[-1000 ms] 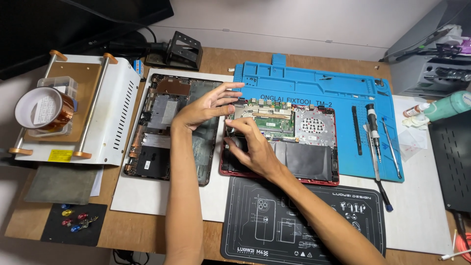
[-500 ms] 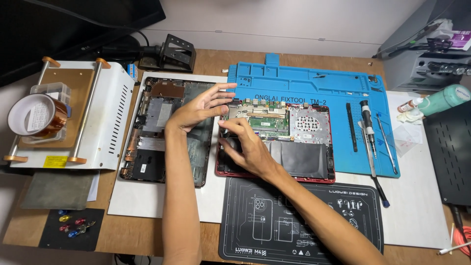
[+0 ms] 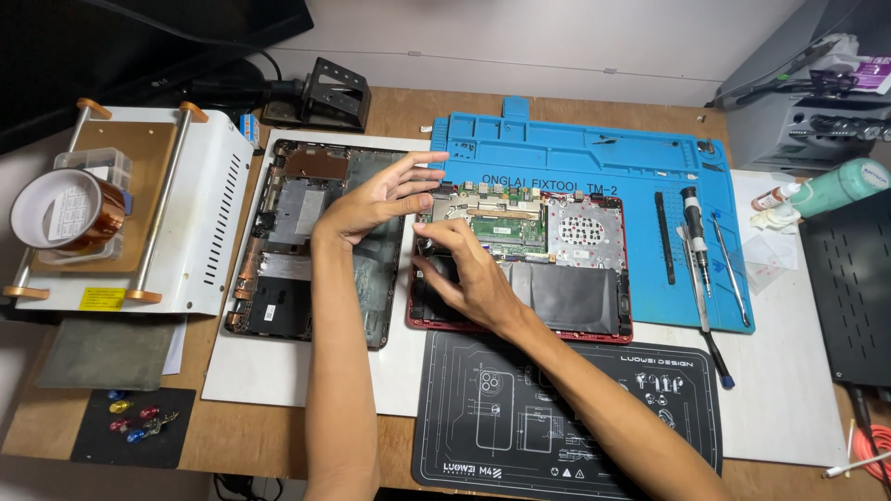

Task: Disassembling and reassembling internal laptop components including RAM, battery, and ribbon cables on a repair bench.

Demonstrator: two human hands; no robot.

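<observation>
Partly hand-hidden: red laptop base [image 3: 575, 297].

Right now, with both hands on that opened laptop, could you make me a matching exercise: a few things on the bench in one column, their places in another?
Things:
1. Roll of amber tape
2. Screwdriver
3. Left hand
4. Black phone-outline mat

Places:
A. On the blue mat, right of the red-edged laptop
B. Nearest the person, in front of the laptop
C. On the white machine at far left
D. Over the gap between the dark bottom cover and the laptop

Pairs: 1-C, 2-A, 3-D, 4-B
</observation>
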